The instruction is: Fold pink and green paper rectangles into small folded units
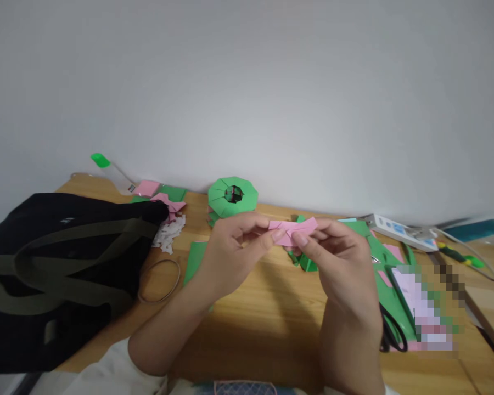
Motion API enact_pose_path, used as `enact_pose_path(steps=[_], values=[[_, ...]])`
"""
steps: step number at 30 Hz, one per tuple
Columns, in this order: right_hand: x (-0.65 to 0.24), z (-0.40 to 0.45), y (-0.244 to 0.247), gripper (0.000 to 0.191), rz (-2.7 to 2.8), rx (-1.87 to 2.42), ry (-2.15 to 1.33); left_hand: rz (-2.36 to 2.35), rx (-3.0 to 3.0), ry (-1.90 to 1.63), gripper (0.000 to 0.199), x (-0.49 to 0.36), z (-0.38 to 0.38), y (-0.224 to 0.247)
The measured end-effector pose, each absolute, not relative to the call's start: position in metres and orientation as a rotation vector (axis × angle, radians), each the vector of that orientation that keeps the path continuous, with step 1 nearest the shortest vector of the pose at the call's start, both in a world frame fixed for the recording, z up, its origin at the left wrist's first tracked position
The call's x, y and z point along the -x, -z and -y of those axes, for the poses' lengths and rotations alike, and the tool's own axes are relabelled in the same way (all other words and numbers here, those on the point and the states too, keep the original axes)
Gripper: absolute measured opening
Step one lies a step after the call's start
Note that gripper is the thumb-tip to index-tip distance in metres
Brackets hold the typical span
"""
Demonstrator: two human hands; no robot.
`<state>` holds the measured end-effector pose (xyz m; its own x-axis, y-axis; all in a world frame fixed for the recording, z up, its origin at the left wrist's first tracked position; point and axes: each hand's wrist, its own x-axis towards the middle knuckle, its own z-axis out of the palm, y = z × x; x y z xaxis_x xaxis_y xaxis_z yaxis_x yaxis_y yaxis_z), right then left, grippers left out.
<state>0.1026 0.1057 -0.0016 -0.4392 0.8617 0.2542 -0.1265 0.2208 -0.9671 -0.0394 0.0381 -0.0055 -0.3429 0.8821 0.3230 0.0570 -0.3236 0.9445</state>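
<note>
Between my two hands, above the wooden table, is a folded strip of pink paper. My left hand pinches its left end with thumb and fingers. At the right end my right hand grips it, the thumb pressed on the front face. The thumbs lie close together near the strip's middle. Behind the hands stands a round ring of folded green paper with a dark hole in it. A smaller folded green paper piece lies below the strip, partly covered by my right hand.
A black bag fills the left side. White paper scraps and a tan ring lie beside it. To the right are green sheets, black-handled scissors, a phone and a white power strip. A wall rises behind.
</note>
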Motion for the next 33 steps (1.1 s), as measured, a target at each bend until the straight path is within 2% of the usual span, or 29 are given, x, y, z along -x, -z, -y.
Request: enact_pose_path(steps=[5,8,11,13,16,20,26,33], values=[[-0.109,-0.104,-0.001,0.023,1.883,0.463,-0.668,-1.588,-1.750,-1.814,0.018,0.041,-0.031,0.001],[-0.112,-0.104,-0.002,0.028,1.942,0.332,-0.263,-1.777,-1.610,-1.911,0.025,0.039,-0.029,0.002],[-0.112,-0.102,0.000,0.027,1.959,0.308,-0.016,-1.552,-1.324,-1.859,0.016,0.038,-0.029,0.004],[-0.112,-0.100,0.001,0.028,1.969,0.311,0.060,-1.262,-1.222,-1.807,0.019,0.037,-0.028,0.005],[-0.111,-0.099,0.002,0.030,1.999,0.295,0.070,-1.063,-1.183,-1.816,0.032,0.037,-0.026,0.004],[-0.111,-0.099,0.001,0.029,2.049,0.304,-0.030,-1.162,-1.372,-1.818,0.040,0.036,-0.023,0.003],[-0.115,-0.103,-0.004,0.027,2.126,0.357,-0.192,-1.578,-1.939,-1.689,0.027,0.038,-0.026,-0.001],[-0.121,-0.106,-0.010,0.018,2.186,0.440,-0.523,-1.603,-2.038,-1.487,0.011,0.044,-0.028,0.000]])
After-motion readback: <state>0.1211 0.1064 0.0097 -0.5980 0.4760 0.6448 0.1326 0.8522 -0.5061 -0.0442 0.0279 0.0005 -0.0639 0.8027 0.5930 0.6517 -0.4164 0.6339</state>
